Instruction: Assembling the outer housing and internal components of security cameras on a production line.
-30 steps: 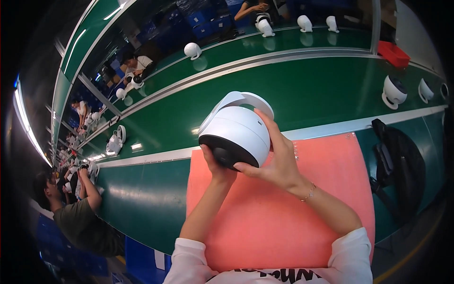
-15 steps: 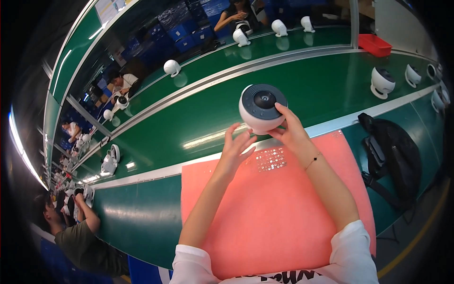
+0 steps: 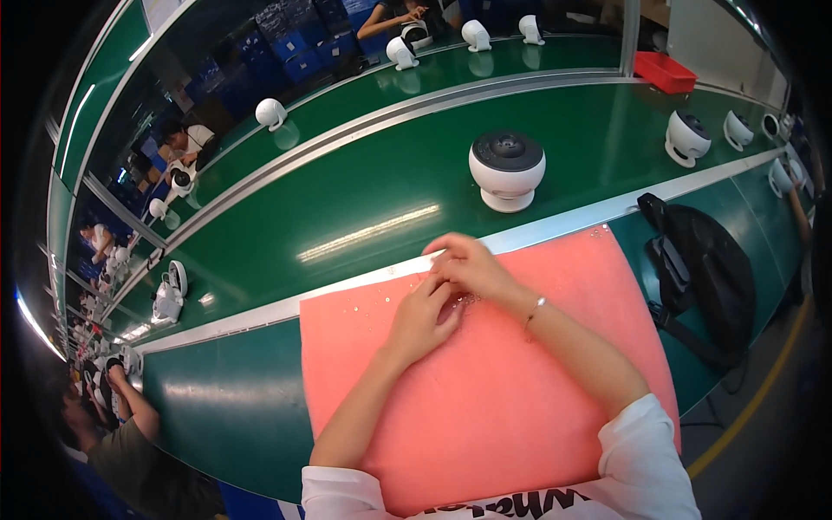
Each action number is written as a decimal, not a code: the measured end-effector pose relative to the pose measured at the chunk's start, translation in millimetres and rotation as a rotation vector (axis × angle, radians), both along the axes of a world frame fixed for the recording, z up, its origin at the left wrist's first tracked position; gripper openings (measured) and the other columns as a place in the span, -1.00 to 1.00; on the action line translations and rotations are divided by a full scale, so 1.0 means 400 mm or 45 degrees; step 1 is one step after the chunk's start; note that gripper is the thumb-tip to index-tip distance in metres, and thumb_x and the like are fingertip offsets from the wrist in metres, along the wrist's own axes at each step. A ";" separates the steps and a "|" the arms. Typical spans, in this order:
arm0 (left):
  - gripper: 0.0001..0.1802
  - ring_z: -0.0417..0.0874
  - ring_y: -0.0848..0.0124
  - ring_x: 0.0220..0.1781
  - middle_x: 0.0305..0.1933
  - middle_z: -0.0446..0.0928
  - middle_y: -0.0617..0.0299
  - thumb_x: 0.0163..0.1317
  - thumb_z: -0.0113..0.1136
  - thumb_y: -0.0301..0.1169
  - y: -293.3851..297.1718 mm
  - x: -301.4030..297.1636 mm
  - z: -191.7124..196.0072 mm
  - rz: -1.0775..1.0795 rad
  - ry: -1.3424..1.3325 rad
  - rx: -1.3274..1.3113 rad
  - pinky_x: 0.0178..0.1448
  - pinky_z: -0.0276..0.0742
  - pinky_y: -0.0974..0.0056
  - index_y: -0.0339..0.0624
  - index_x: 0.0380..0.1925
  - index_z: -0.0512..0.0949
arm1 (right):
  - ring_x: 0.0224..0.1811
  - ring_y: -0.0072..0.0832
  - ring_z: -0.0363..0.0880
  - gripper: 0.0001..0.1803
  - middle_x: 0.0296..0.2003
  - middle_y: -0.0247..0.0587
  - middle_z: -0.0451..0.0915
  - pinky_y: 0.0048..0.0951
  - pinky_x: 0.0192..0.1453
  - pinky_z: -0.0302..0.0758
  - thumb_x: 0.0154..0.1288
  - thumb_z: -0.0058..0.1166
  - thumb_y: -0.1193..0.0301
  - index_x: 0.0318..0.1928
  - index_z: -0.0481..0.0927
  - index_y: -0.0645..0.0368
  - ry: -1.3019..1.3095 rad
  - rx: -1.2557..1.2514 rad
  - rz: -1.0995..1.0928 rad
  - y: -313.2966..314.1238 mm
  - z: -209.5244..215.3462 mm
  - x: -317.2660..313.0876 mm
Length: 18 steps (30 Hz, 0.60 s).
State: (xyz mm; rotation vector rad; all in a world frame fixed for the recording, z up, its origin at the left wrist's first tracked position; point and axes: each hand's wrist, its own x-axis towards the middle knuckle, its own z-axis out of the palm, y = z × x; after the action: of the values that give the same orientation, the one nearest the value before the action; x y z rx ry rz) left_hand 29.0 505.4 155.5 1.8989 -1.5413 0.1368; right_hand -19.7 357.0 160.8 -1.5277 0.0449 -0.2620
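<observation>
Close together over the pink mat (image 3: pixel 511 416), my two hands meet at the fingertips. My left hand (image 3: pixel 423 316) has its fingers bent in, its thumb below them. Curled above it, my right hand (image 3: pixel 475 269) has its fingertips against the left fingers; anything pinched between them is hidden. Small shiny round dots (image 3: pixel 469 299) show on the mat beside the hands, partly covered by them. Beyond, a round white camera-like device (image 3: pixel 507 178) with a dark grey top stands upright on the green belt (image 3: pixel 381 217), apart from both hands.
More white devices (image 3: pixel 687 139) stand on the belt at the right. A black bag (image 3: pixel 706 273) lies right of the mat. At the back right sits a red tray (image 3: pixel 666 72). Co-workers, including a person in a dark sleeve (image 3: pixel 143 455), are at the left and across the line.
My right hand has let go of the device, which stands on the belt. Both hands have drawn back to the mat and come together over the shiny dots. The view has shifted slightly.
</observation>
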 end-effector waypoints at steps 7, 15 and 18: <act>-0.75 0.55 0.09 -0.24 -0.23 0.48 -0.01 -0.06 0.20 -0.47 0.022 0.013 -0.014 0.017 0.217 0.000 -0.21 0.50 0.14 -0.33 -0.33 0.52 | -0.46 -0.41 0.48 -0.82 -0.46 -0.20 0.51 -0.40 -0.38 0.41 0.15 0.02 0.36 -0.37 0.57 0.24 -0.384 -0.903 -0.383 0.072 -0.018 0.000; -0.75 0.54 0.11 -0.25 -0.24 0.47 0.01 -0.07 0.19 -0.48 0.030 0.020 -0.021 0.022 0.180 -0.039 -0.21 0.50 0.15 -0.30 -0.32 0.54 | -0.52 -0.50 0.45 -0.79 -0.52 -0.21 0.51 -0.48 -0.44 0.36 0.18 0.05 0.32 -0.35 0.57 0.23 -0.252 -0.781 -0.290 0.071 -0.013 0.002; -0.76 0.53 0.12 -0.26 -0.26 0.46 0.02 -0.07 0.19 -0.48 0.026 0.022 -0.024 0.016 0.191 -0.034 -0.22 0.49 0.15 -0.29 -0.32 0.54 | -0.52 -0.50 0.44 -0.79 -0.52 -0.21 0.50 -0.49 -0.44 0.36 0.19 0.05 0.33 -0.35 0.57 0.23 -0.238 -0.773 -0.288 0.068 -0.015 0.003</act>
State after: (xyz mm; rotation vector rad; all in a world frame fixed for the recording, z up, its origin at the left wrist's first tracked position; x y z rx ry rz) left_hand 37.8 515.7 145.9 1.8541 -1.4209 0.0195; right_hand -18.5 384.0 154.8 -2.0957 -0.0130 -0.6412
